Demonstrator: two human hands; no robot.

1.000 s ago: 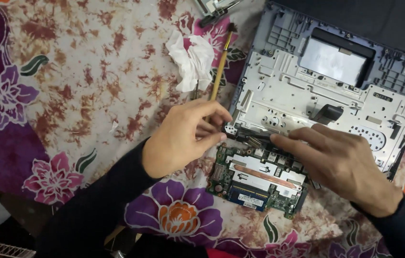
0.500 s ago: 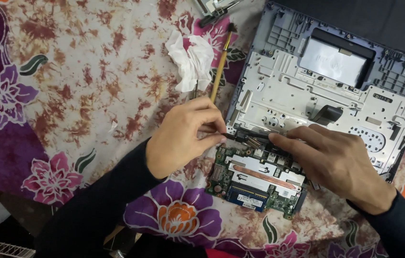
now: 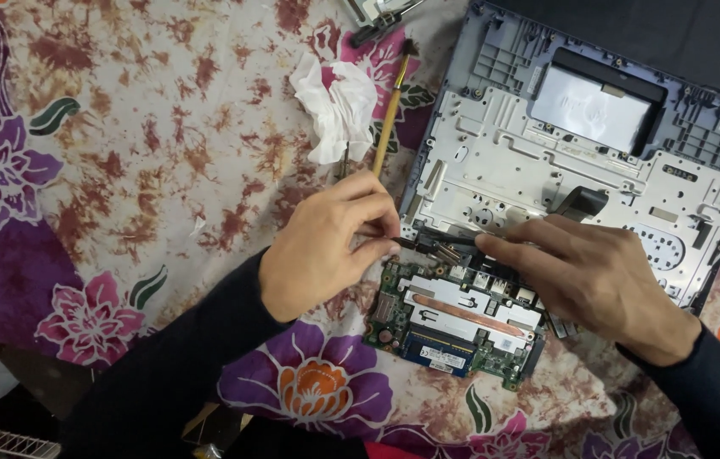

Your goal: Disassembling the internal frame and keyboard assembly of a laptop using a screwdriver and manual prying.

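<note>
Pinching a small dark part at the top left corner of the green circuit board (image 3: 453, 319) with the left hand (image 3: 322, 251), grip pressed together on it. Pressing down on the board's upper edge with the right hand (image 3: 585, 272), fingers laid flat, grasping nothing. Board lying on the flowered cloth (image 3: 122, 170), just below the open laptop shell (image 3: 581, 161). Brush (image 3: 390, 119) and crumpled tissue (image 3: 333, 106) lying nearby above the left hand.
</note>
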